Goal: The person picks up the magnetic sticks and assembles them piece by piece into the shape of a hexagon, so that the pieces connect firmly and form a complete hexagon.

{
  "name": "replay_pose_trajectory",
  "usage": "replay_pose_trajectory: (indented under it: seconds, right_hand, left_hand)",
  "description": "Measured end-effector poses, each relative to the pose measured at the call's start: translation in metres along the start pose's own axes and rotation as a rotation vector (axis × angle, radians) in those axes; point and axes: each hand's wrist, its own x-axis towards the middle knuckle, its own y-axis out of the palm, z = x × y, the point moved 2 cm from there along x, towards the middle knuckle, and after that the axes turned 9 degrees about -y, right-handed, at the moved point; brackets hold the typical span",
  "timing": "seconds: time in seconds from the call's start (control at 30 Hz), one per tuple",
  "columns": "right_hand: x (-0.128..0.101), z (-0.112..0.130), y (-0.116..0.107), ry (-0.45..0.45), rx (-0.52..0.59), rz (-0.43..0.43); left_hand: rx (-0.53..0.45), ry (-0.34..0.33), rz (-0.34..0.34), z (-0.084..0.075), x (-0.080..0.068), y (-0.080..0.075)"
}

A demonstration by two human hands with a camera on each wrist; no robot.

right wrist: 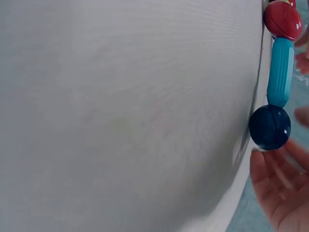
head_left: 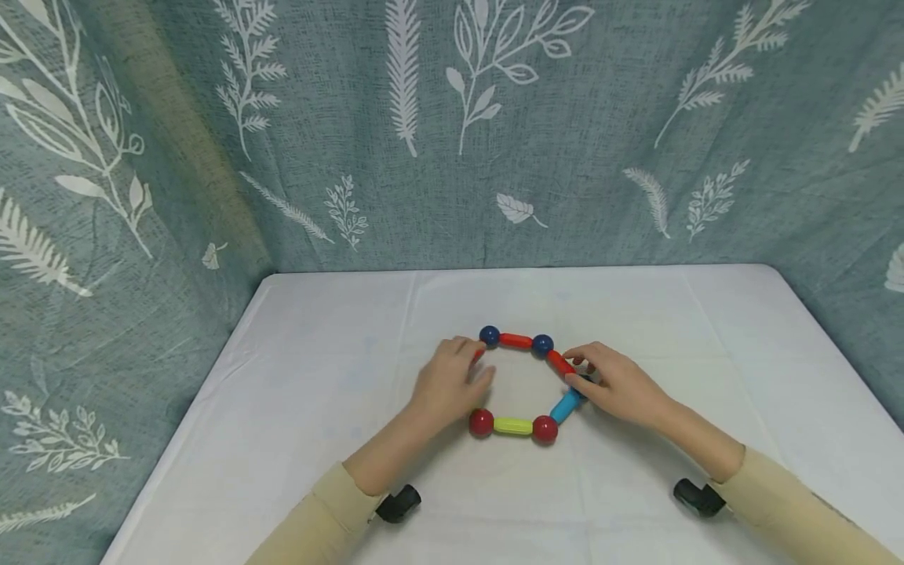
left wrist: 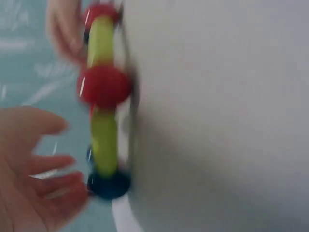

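Note:
Balls and rods form a ring on the table: dark blue balls (head_left: 542, 345), red rods (head_left: 516, 341), a light blue rod (head_left: 564, 406), red balls (head_left: 545, 429) and yellow-green rods (head_left: 513, 426). My left hand (head_left: 448, 383) hovers over the ring's left side, hiding part of it. In the left wrist view its loosely spread fingers (left wrist: 55, 186) come right up to a dark blue ball (left wrist: 109, 184). At the right corner, my right hand (head_left: 621, 384) has relaxed fingers and thumb around a dark blue ball (right wrist: 270, 127), fingertips right at its underside.
A white cloth covers the table (head_left: 318, 337). Behind and to the sides hangs a grey-green curtain (head_left: 565, 196) with white leaf prints. Black wrist cameras sit under the left sleeve (head_left: 318, 510) and the right sleeve (head_left: 784, 502).

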Motion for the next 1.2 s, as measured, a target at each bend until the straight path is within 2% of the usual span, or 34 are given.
replay_pose_trajectory:
  seconds: [0.1,0.23,0.53,0.77,0.9,1.03,1.2]
  right_hand:
    - [0.004,-0.003,0.002,0.094,0.007,0.006]
    - [0.009,-0.008,0.005,0.175,0.020,0.029]
    - [0.013,-0.017,0.000,0.266,-0.013,-0.029]
    - [0.016,-0.021,-0.001,0.311,-0.027,-0.061]
    - [0.016,-0.023,-0.004,0.310,-0.005,-0.059]
    - [0.012,-0.025,-0.008,0.295,0.055,-0.017]
    - [0.003,-0.026,-0.012,0.300,0.122,0.038]
  left_hand:
    - [0.039,-0.107,0.009,0.018,0.008,-0.007]
    - [-0.027,-0.143,0.063,0.028,0.011,-0.004]
    - [-0.151,-0.118,0.060,0.020,0.015,0.012]
    - [-0.181,-0.117,0.059,0.015,0.018,0.019]
    - [-0.194,-0.109,0.085,0.017,0.019,0.020]
    - [-0.240,-0.077,0.116,0.021,0.015,0.013]
    - [-0.348,0.021,0.151,0.027,0.010,0.007]
